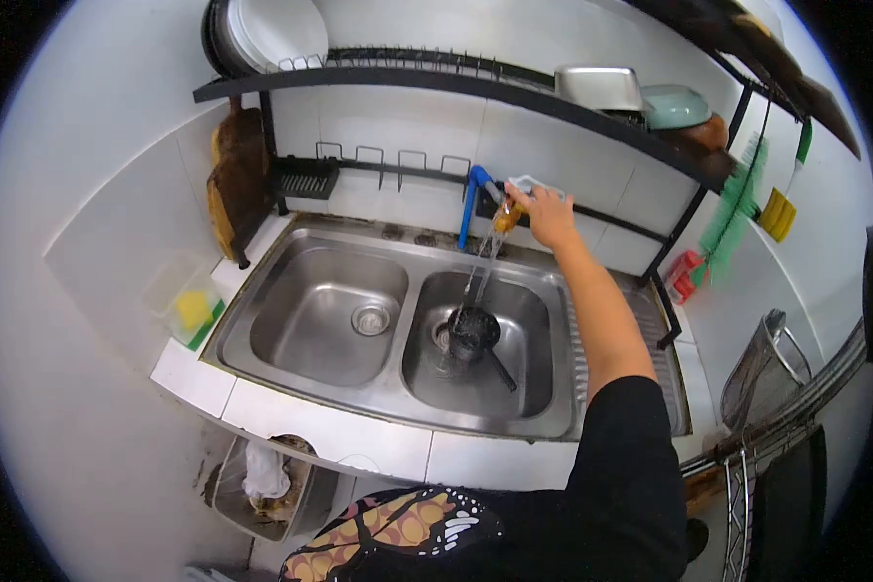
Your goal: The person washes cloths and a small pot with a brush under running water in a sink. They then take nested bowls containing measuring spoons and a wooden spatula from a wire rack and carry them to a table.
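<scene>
My right hand (pixel 551 218) reaches across to the tap (pixel 485 184), which has a blue pipe. Its fingers are bent around a small amber-brown thing (pixel 507 215) in the running water; its kind is unclear. Behind the fingers shows a whitish, clear-looking thing (pixel 533 184). Water streams down into a small black pot (pixel 473 335) in the right basin (pixel 538 373). The pot's handle points toward the front right. My left hand is out of view.
The left basin (pixel 306 320) adjoins the right one. A plastic tub (pixel 184 301) with a yellow sponge stands at left. Overhead, a black dish rack (pixel 407 76) holds plates and bowls. A mesh basket (pixel 761 373) is at right; a bin (pixel 272 485) sits below the counter.
</scene>
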### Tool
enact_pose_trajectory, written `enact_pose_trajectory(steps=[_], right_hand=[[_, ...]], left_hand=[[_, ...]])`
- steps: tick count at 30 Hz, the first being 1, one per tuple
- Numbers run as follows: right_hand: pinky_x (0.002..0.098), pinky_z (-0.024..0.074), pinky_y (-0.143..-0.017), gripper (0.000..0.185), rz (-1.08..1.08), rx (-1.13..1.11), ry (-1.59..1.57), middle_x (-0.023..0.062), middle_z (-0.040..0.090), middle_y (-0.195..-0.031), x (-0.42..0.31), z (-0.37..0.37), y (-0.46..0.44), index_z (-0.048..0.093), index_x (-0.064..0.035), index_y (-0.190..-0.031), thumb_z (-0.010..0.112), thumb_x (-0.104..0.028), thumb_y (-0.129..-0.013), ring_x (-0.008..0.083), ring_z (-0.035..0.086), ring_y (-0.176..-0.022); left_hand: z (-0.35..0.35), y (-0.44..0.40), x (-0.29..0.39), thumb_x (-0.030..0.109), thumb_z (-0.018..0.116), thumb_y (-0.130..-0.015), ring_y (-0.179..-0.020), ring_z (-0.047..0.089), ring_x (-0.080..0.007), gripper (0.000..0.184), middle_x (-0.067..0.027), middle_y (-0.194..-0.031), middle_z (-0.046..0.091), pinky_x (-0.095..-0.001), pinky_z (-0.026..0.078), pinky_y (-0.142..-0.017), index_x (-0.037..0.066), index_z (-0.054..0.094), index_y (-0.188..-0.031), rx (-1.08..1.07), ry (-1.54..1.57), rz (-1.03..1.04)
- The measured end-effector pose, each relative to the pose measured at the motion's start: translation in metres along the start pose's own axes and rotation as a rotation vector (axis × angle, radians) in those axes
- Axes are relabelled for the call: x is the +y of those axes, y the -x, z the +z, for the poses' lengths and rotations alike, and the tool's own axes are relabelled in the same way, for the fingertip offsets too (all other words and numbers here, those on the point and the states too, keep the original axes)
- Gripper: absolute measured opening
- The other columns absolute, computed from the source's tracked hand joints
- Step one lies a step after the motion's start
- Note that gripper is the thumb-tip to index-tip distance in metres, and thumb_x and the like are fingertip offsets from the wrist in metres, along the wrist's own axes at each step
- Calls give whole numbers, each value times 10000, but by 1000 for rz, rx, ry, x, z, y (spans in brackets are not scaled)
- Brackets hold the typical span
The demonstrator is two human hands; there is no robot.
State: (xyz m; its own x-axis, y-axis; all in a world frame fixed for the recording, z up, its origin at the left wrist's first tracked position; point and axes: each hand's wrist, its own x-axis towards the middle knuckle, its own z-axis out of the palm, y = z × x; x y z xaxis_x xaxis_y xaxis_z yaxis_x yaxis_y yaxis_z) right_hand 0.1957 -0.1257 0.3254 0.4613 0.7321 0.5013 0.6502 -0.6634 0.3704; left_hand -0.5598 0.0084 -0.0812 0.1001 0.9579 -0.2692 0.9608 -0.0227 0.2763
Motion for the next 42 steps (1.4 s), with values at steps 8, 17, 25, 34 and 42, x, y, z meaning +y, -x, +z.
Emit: enact_pose_trajectory(steps=[8, 17, 25, 34, 42], right_hand=[[561, 299, -909, 612, 86, -133, -33, 74, 450, -1225, -8, -7, 0, 257, -456, -1316, 434, -111, -842, 276, 554, -992], [434, 468, -738, 704, 114, -182, -51, 95, 387, -1307, -10, -6, -2, 180, -500, -1321, 463, -91, -823, 293, 607, -901], [432, 466, -718, 516, 84, -278, 57, 82, 582, -1052, -35, -37, -21, 361, -271, -1305, 499, -162, -819, 283, 611, -887], [400, 486, -721, 262, 269, -487, -48, 93, 627, -1015, -87, -59, -67, 619, -98, -1002, 537, -198, -774, 282, 610, -913], [434, 457, -749, 292, 359, -412, -96, 118, 604, -1051, -74, -54, -64, 617, -118, -1031, 562, -263, -784, 298, 577, -982]], left_hand=[[30, 4, -49, 373, 638, -646, -740, 601, -348, 371, -209, -773, 618, -427, 472, -647, 29, 623, -784, -150, -137, -3], [34, 27, -122, 354, 650, -635, -741, 601, -354, 351, -210, -778, 619, -425, 473, -647, 31, 623, -772, -215, -250, -71], [-17, 11, -160, 337, 661, -625, -741, 602, -360, 335, -210, -783, 620, -424, 473, -647, 34, 623, -761, 123, -147, -223], [-155, -10, -58, 144, 657, -676, -532, 472, -169, 230, -65, -591, 521, -341, 395, -511, 19, 465, -696, 337, 458, -57], [-268, 5, 83, 69, 623, -765, -600, 443, -92, 202, -8, -631, 486, -255, 390, -570, 57, 434, -696, 406, 754, 267]])
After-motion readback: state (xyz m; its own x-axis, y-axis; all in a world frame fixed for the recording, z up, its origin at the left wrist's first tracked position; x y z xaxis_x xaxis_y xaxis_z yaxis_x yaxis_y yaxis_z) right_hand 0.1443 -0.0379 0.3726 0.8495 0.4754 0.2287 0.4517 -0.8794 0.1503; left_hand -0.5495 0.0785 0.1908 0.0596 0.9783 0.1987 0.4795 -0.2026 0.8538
